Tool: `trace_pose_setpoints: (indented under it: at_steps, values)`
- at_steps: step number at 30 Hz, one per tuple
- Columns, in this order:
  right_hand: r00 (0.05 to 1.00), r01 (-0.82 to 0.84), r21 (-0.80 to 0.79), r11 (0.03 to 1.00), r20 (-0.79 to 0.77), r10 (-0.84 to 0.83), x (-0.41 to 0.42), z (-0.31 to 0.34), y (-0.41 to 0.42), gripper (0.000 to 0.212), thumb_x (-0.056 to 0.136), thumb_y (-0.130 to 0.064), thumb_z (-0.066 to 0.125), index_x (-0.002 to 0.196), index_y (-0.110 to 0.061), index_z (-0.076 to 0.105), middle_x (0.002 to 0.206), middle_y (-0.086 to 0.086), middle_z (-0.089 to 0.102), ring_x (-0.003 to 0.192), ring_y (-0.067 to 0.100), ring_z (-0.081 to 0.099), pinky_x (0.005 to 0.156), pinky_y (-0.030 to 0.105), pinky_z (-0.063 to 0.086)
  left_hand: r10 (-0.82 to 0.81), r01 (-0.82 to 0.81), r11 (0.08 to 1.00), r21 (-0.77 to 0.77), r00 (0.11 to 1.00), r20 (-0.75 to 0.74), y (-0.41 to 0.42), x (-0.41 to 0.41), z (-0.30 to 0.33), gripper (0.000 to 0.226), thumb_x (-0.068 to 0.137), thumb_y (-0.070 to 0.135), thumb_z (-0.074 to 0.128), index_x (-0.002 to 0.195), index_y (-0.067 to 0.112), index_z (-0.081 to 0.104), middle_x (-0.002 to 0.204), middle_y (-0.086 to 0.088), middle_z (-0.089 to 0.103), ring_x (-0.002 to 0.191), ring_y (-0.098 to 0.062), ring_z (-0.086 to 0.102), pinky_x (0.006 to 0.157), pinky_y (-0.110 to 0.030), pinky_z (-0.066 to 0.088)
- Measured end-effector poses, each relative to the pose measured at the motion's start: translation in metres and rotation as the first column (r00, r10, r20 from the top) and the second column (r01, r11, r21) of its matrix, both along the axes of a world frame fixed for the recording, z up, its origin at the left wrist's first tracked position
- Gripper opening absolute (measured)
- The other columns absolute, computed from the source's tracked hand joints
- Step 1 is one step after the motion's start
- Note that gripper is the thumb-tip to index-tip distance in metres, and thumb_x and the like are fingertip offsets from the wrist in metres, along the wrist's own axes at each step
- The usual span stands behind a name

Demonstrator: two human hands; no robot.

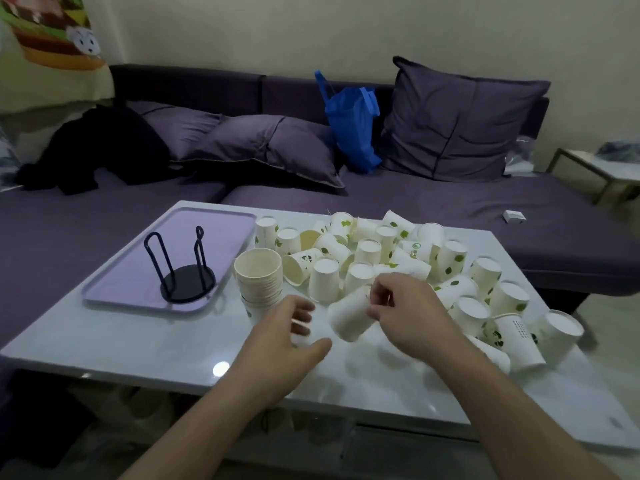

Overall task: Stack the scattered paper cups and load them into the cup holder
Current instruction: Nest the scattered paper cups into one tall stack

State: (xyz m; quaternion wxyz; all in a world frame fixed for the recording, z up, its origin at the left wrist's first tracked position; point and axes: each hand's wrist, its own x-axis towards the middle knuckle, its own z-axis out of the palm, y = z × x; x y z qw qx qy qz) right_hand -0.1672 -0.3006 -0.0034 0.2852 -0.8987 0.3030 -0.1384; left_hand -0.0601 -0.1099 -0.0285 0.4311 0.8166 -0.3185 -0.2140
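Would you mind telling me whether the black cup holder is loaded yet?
Empty: the cup holder on the purple tray shows bare wire loops and base.

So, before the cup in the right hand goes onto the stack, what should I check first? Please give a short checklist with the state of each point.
1. Right hand holds a cup: ok.
2. Cup is upright for stacking: not ok, it is tilted.
3. Stack stands with its mouth up: ok.
4. Left hand is free to steady the stack: ok, it holds nothing.
5. Cup holder on the tray is free: ok, no cups in it.
6. Fingers' grip firm: cannot tell, blurred.
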Motion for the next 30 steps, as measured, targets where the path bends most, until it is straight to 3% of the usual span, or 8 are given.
trace_pose_setpoints:
  at_steps: [3, 6, 8, 13, 17, 22, 26, 30]
  values:
    - [0.982, -0.099, 0.421, 0.902, 0.190, 0.019, -0.014, 0.012, 0.001, 0.017, 0.092, -0.003, 0.076, 0.078, -0.009, 0.067, 0.073, -0.004, 0.064, 0.070, 0.014, 0.055, 0.069, 0.027, 0.044, -0.009, -0.018, 0.989, -0.146, 0.984, -0.179, -0.007, -0.002, 0.001, 0.072, 0.081, 0.042, 0.087, 0.139, 0.048, 0.045, 0.132, 0.022, 0.055, 0.117, -0.010, 0.062, 0.097, -0.030, 0.056]
    - [0.977, -0.147, 0.555, 0.819, 0.213, 0.030, -0.023, 0.016, -0.003, 0.014, 0.094, 0.000, 0.072, 0.081, -0.005, 0.071, 0.072, 0.001, 0.066, 0.068, 0.014, 0.054, 0.069, 0.028, 0.043, -0.019, -0.077, 0.960, -0.270, 0.942, -0.336, -0.014, -0.005, 0.002, 0.062, 0.081, 0.038, 0.086, 0.133, 0.043, 0.052, 0.131, 0.007, 0.065, 0.104, -0.018, 0.076, 0.095, -0.043, 0.063]
    - [0.979, -0.077, 0.489, 0.869, 0.202, -0.027, -0.029, 0.015, -0.012, 0.015, 0.096, -0.004, 0.070, 0.083, -0.010, 0.074, 0.078, 0.001, 0.074, 0.070, 0.013, 0.061, 0.069, 0.027, 0.045, 0.008, -0.098, 0.954, -0.284, 0.952, -0.305, -0.019, -0.007, 0.002, 0.060, 0.082, 0.038, 0.086, 0.133, 0.039, 0.054, 0.126, 0.004, 0.068, 0.095, -0.017, 0.078, 0.087, -0.042, 0.065]
    - [0.966, 0.250, -0.086, 0.964, -0.049, -0.255, -0.049, 0.003, -0.047, 0.012, 0.093, -0.028, 0.071, 0.103, -0.024, 0.066, 0.107, -0.005, 0.068, 0.103, 0.022, 0.063, 0.085, 0.039, 0.055, 0.041, -0.081, 0.973, -0.217, 0.982, -0.184, -0.024, -0.008, -0.005, 0.064, 0.083, 0.045, 0.085, 0.138, 0.044, 0.054, 0.128, 0.009, 0.064, 0.102, -0.020, 0.072, 0.070, -0.030, 0.061]
    - [0.906, 0.218, -0.236, 0.947, -0.312, -0.286, -0.049, -0.007, -0.043, 0.044, 0.088, -0.053, 0.069, 0.118, -0.022, 0.059, 0.115, 0.001, 0.066, 0.113, 0.028, 0.058, 0.094, 0.046, 0.055, 0.027, -0.056, 0.976, -0.210, 0.990, -0.141, -0.027, -0.012, -0.007, 0.062, 0.085, 0.050, 0.080, 0.140, 0.054, 0.052, 0.125, 0.019, 0.062, 0.105, -0.015, 0.069, 0.082, -0.033, 0.058]
    - [0.890, 0.209, -0.301, 0.930, -0.336, -0.309, -0.039, -0.010, -0.034, 0.043, 0.092, -0.050, 0.070, 0.119, -0.018, 0.056, 0.118, 0.005, 0.069, 0.116, 0.030, 0.059, 0.081, 0.038, 0.047, 0.037, -0.070, 0.972, -0.225, 0.988, -0.147, -0.026, -0.015, -0.003, 0.056, 0.085, 0.041, 0.084, 0.131, 0.055, 0.055, 0.121, 0.023, 0.062, 0.104, -0.011, 0.068, 0.080, -0.024, 0.052]
    - [0.924, 0.236, -0.155, 0.959, -0.270, -0.271, -0.037, -0.002, -0.028, 0.034, 0.088, -0.045, 0.070, 0.105, -0.022, 0.050, 0.102, -0.002, 0.066, 0.097, 0.024, 0.063, 0.072, 0.037, 0.049, 0.051, -0.080, 0.970, -0.229, 0.990, -0.130, -0.021, -0.013, 0.001, 0.058, 0.081, 0.037, 0.088, 0.126, 0.048, 0.054, 0.120, 0.026, 0.061, 0.104, -0.005, 0.064, 0.075, -0.019, 0.049]
    - [0.977, 0.186, 0.273, 0.944, 0.047, -0.206, -0.040, 0.010, -0.023, 0.032, 0.089, -0.039, 0.076, 0.108, -0.028, 0.055, 0.102, -0.004, 0.067, 0.082, 0.021, 0.070, 0.068, 0.037, 0.056, 0.085, -0.112, 0.963, -0.243, 0.989, -0.119, -0.014, -0.006, 0.006, 0.065, 0.077, 0.034, 0.092, 0.129, 0.042, 0.053, 0.120, 0.024, 0.060, 0.104, -0.003, 0.062, 0.075, -0.017, 0.049]
